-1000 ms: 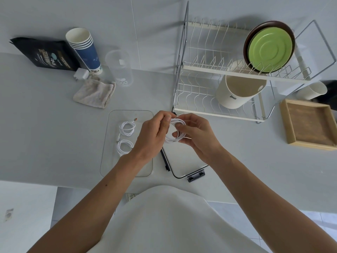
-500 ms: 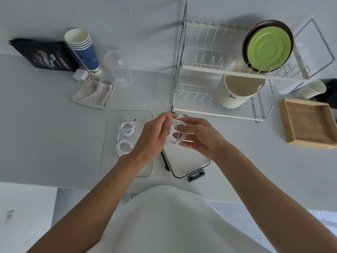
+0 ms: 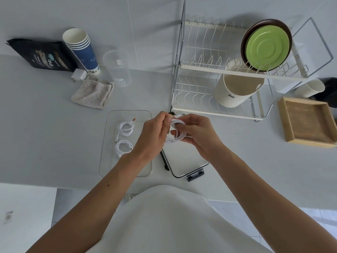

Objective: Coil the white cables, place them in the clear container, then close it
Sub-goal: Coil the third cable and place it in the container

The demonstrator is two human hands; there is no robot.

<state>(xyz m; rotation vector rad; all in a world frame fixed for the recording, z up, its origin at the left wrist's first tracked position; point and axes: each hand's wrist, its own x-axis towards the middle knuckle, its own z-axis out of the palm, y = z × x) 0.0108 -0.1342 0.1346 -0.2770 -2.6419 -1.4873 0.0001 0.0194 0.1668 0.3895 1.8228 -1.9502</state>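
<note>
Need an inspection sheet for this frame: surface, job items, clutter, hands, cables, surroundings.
Surface: grey countertop, dry as far as visible.
Job's things: clear container open, left of the hands; its lid with dark clips lies flat beside it, below the hands.
Clutter: paper cup stack, black pouch, white charger plug, folded cloth, measuring beaker, wooden tray.
Grippers: left hand and right hand both grip the third cable coil above the lid.
Cables: two coiled cables already in the container; third not yet in.
Surroundings: dish rack with green plate and cream pot; wall behind.
</note>
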